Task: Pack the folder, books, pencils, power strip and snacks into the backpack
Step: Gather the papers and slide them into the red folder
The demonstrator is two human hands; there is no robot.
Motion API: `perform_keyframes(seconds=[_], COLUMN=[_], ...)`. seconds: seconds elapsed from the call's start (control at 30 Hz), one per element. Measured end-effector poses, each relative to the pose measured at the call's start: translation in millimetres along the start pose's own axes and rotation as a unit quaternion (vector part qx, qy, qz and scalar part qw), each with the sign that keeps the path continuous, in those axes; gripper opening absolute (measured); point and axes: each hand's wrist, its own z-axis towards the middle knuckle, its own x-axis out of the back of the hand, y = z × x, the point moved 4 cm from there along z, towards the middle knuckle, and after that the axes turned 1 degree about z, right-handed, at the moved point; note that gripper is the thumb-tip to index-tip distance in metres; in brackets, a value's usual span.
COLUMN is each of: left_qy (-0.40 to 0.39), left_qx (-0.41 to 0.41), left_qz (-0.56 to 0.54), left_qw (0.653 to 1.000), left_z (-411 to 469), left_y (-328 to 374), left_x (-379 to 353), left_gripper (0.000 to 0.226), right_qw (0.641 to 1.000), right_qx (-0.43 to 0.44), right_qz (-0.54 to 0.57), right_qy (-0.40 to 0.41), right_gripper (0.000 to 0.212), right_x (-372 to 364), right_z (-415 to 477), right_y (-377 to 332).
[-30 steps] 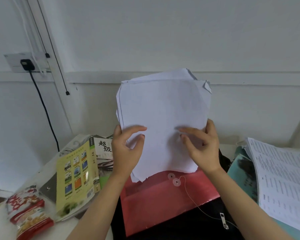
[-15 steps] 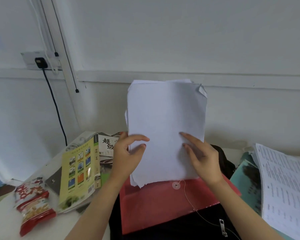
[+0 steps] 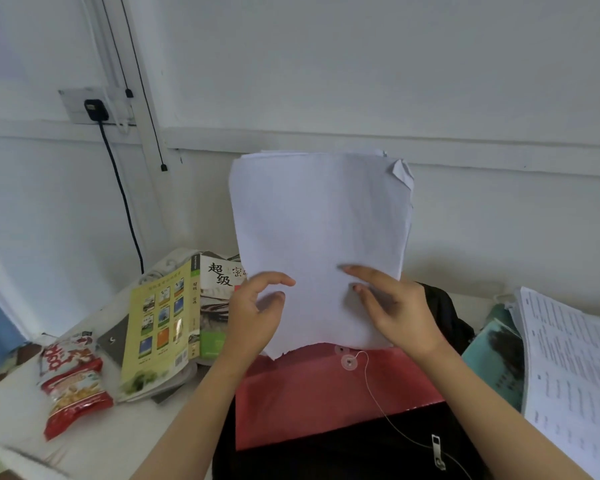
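Observation:
A stack of white papers [image 3: 321, 237] stands upright, its lower edge at the mouth of a red folder [image 3: 312, 396] with a string clasp. My left hand [image 3: 253, 317] grips the stack's left edge, thumb on the front. My right hand [image 3: 399, 313] holds the right edge with its fingers spread over the front sheet. The folder lies on a black backpack [image 3: 444, 317]. To the left lie a yellow-green book [image 3: 160, 327] and a white book with black characters [image 3: 219, 292]. A red snack bag [image 3: 73, 379] sits further left.
A pile of printed sheets [image 3: 575, 382] on a teal book [image 3: 499, 362] lies at the right. A black plug [image 3: 96, 110] sits in a wall socket with its cord running down behind the books. The white wall stands close behind the table [image 3: 125, 441].
The paper stack has come down towards the folder and its sheets are squared up more evenly. The view has shifted, so the books and snack bag show further right.

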Motion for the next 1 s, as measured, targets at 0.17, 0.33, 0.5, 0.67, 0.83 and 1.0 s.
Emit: perform_keyframes(seconds=[0.17,0.33,0.5,0.67,0.83,1.0], left_qy=[0.036,0.000,-0.059,-0.180,-0.361,-0.335], left_qx=[-0.027,-0.018,0.030,0.076,0.092,0.051], left_qz=[0.005,0.010,0.031,0.093,0.211,0.238], left_qw=[0.999,1.000,0.997,0.976,0.904,0.910], left_z=[-1.2,-1.3,-6.4,-20.6,-47.8,-57.4], left_y=[1.8,-1.2,-20.4,-27.6,-38.6,-28.8], left_x=[-1.9,-8.9,-5.3,6.2,16.1,14.4], left_gripper=[0.037,0.039,0.037,0.033,0.070,0.056], right_qw=[0.998,0.997,0.996,0.973,0.916,0.841], right_qx=[0.032,0.031,-0.059,-0.203,-0.330,-0.426], right_qz=[-0.042,-0.053,-0.032,0.069,0.133,0.186], right_qy=[0.042,0.054,0.052,0.087,0.185,0.277], right_gripper=[0.036,0.033,0.049,0.053,0.052,0.047], right_x=[-0.3,-0.4,-0.1,19.8,37.8,48.3], right_z=[-1.0,-4.8,-1.9,4.6,-14.7,-45.3], right_y=[2.4,3.7,8.9,9.3,19.3,11.4])
